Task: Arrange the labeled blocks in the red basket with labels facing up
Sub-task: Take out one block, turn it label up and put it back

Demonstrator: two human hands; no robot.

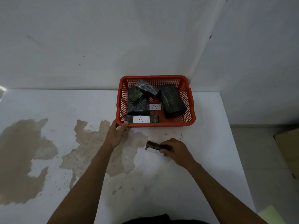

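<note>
The red basket point(189, 110) stands at the table's far right corner, against the walls. Inside lie several dark wrapped blocks. One block at the front point(141, 119) shows a white "A" label facing up, and another "A" label point(154, 107) shows in the middle. A large block point(172, 100) lies on the right, two more on the left point(136, 101), and one leans across the back point(146, 86). My left hand point(117, 135) grips the basket's front left corner. On the table in front of the basket, my right hand point(174, 151) holds a small dark block point(152, 145); white shows at its lower edge.
The white table point(210, 143) has large brown stains point(24, 151) across its left and middle. Its right edge runs close to my right hand, with tiled floor beyond. A cardboard piece point(289, 151) lies on the floor at far right.
</note>
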